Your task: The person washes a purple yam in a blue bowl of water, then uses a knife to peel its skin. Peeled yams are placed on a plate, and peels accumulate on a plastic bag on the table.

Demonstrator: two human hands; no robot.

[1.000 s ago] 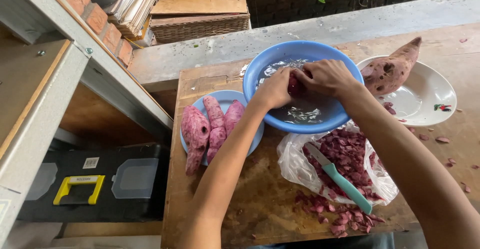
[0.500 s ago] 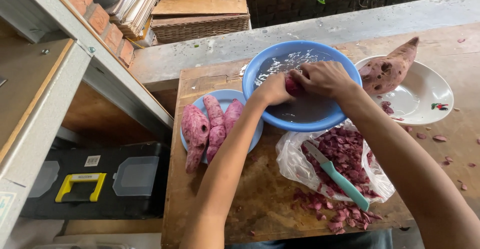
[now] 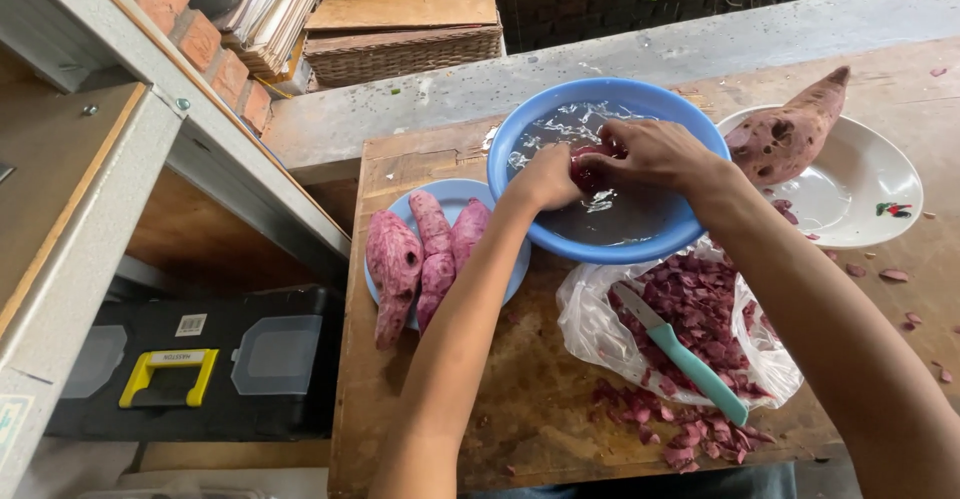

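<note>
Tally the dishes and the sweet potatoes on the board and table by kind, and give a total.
Blue bowl: 1
Blue plate: 1
White plate: 1
Peeled purple sweet potatoes on the blue plate: 3
Unpeeled sweet potato: 1
Sweet potato held by left hand and right hand in the bowl: 1
Total: 8

My left hand and right hand are wet, closed round a slick peeled purple tuber in the glossy blue plastic basin. Near right, thin crinkled clear plastic bag, a knife with smooth teal plastic handle. The wooden board is rough, stained, matt. Far right, a glazed white dish.
</note>
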